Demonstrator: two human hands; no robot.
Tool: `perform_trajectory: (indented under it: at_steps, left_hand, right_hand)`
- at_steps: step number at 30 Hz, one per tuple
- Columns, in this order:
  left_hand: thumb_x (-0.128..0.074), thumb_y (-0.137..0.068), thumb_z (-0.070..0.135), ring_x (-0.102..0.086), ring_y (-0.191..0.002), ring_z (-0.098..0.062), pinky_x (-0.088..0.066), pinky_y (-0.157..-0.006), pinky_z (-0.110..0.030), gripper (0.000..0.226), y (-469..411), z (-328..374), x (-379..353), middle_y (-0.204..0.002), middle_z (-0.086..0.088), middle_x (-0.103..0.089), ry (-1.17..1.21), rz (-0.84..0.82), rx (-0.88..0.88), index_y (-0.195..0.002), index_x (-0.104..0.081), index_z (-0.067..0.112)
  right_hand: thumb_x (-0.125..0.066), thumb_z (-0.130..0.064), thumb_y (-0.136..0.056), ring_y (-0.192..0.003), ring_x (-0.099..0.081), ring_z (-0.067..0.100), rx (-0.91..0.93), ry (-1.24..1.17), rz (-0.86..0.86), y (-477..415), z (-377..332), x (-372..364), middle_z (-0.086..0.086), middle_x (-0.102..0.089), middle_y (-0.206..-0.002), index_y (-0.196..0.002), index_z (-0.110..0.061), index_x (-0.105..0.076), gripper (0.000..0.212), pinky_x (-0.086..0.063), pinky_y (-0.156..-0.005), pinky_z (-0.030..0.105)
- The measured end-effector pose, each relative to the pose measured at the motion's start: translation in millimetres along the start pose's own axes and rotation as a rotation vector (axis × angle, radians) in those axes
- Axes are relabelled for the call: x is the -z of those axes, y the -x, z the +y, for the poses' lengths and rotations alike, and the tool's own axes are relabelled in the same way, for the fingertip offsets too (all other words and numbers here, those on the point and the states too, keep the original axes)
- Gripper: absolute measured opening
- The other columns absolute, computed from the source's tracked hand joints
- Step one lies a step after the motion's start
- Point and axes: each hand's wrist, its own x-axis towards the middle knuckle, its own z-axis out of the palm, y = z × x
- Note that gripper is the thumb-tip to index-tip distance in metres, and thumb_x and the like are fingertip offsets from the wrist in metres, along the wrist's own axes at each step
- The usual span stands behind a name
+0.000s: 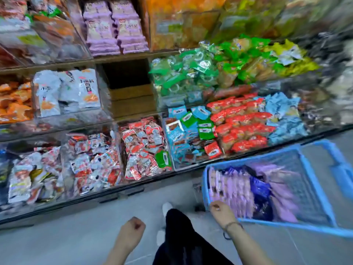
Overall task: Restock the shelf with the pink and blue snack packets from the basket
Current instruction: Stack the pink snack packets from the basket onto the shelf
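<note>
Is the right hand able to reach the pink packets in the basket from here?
Likely yes: the right hand is at the near left corner of the basket, beside the upright pink packets, and nothing covers them.

Blue basket (286,225): hard plastic, mesh walls, a slight sheen. Pink packets (236,190) inside are shiny, crinkled film, and the dark blue packets (260,190) look glossier. Shelf bins (63,123) are clear glossy plastic. 1 bare compartment (131,98) shows matt brown board. Floor (76,236) is smooth grey. Trousers (183,236) are matt black cloth.
</note>
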Motion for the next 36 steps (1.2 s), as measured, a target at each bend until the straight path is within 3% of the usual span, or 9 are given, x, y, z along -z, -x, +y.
perform_trajectory:
  at_steps: [4,7,9,13,20,23,26,30,36]
  left_hand:
    - [-0.051,-0.092,0.021,-0.057,-0.086,-0.020,-0.039,-0.070,-0.025,0.015,17.4,4.5,-34.3,-0.093,-0.002,-0.062,0.014,-0.071,-0.003,-0.078,-0.055,0.018]
    - [-0.053,-0.092,0.021,-0.059,-0.101,-0.024,-0.040,-0.077,-0.025,0.007,19.0,20.7,-54.2,-0.104,-0.006,-0.063,0.013,-0.083,-0.024,-0.094,-0.057,0.015]
    - [-0.054,-0.093,0.022,-0.058,-0.111,-0.024,-0.040,-0.083,-0.024,0.022,18.6,34.8,-68.9,-0.115,-0.009,-0.063,0.007,-0.104,-0.034,-0.113,-0.057,0.013]
    - [-0.049,-0.095,0.028,-0.047,-0.127,-0.019,-0.036,-0.099,-0.021,0.049,15.6,70.2,-102.1,-0.141,-0.008,-0.047,-0.106,-0.180,-0.102,-0.140,-0.039,0.012]
    - [-0.045,-0.096,0.033,-0.027,-0.140,-0.022,-0.028,-0.111,-0.029,0.063,-3.6,143.4,-176.0,-0.155,-0.007,-0.024,-0.244,-0.181,-0.106,-0.150,-0.020,0.014]
    - [-0.047,-0.095,0.035,-0.018,-0.144,-0.023,-0.023,-0.114,-0.030,0.070,-14.4,160.1,-209.6,-0.160,-0.006,-0.010,-0.257,-0.195,-0.093,-0.152,-0.011,0.016]
    - [-0.050,-0.092,0.036,-0.011,-0.147,-0.023,-0.023,-0.115,-0.031,0.081,-23.9,168.3,-236.8,-0.161,-0.002,-0.002,-0.207,-0.213,-0.085,-0.153,0.000,0.018]
    - [-0.050,-0.089,0.033,-0.017,-0.146,-0.023,-0.030,-0.111,-0.030,0.084,-32.6,170.0,-258.4,-0.161,0.000,0.005,-0.193,-0.177,-0.061,-0.153,0.003,0.020]
    - [-0.054,-0.086,0.025,-0.023,-0.142,-0.022,-0.031,-0.111,-0.031,0.082,-32.5,161.2,-264.1,-0.161,0.005,-0.004,-0.102,-0.133,-0.058,-0.152,-0.006,0.030]
  right_hand:
    - [-0.053,-0.010,-0.090,-0.085,-0.057,0.022,-0.148,0.018,0.061,25.5,57.5,11.6,0.014,-0.062,-0.088,-0.093,-0.004,-0.066,0.015,-0.042,-0.077,0.029]
    - [-0.052,-0.015,-0.091,-0.089,-0.060,0.028,-0.247,0.003,0.089,28.1,88.0,29.0,0.015,-0.062,-0.087,-0.092,-0.005,-0.064,0.016,-0.041,-0.073,0.028]
    - [-0.051,-0.015,-0.091,-0.098,-0.061,0.031,-0.286,0.005,0.101,24.6,103.4,45.9,0.015,-0.061,-0.088,-0.089,-0.009,-0.062,0.013,-0.042,-0.076,0.028]
    - [-0.053,-0.013,-0.089,-0.084,-0.057,0.024,-0.268,0.007,0.118,5.7,123.1,83.2,0.019,-0.065,-0.099,-0.099,0.000,-0.063,0.019,-0.040,-0.072,0.027]
    - [-0.059,-0.019,-0.087,-0.085,-0.056,0.026,-0.158,0.097,0.039,-59.0,136.6,137.7,0.017,-0.059,-0.091,-0.083,-0.004,-0.051,0.017,-0.043,-0.075,0.033]
    - [-0.058,-0.031,-0.088,-0.102,-0.053,0.026,-0.181,0.112,-0.026,-91.5,135.3,142.3,0.019,-0.054,-0.119,-0.115,0.001,-0.050,0.043,-0.041,-0.082,0.031]
    - [-0.063,-0.039,-0.085,-0.134,-0.032,0.031,-0.162,0.098,-0.067,-116.9,127.2,137.4,0.019,-0.028,-0.146,-0.144,-0.001,-0.022,0.081,-0.033,-0.107,0.035]
    - [-0.072,-0.045,-0.075,-0.142,-0.019,0.030,-0.148,0.004,-0.071,-142.3,113.0,115.8,0.016,-0.009,-0.155,-0.149,-0.007,-0.001,0.110,-0.027,-0.113,0.043]
    - [-0.078,-0.048,-0.066,-0.142,-0.014,0.033,-0.231,0.027,0.064,-164.6,103.0,86.3,0.014,-0.005,-0.156,-0.147,-0.006,0.002,0.121,-0.025,-0.112,0.050]
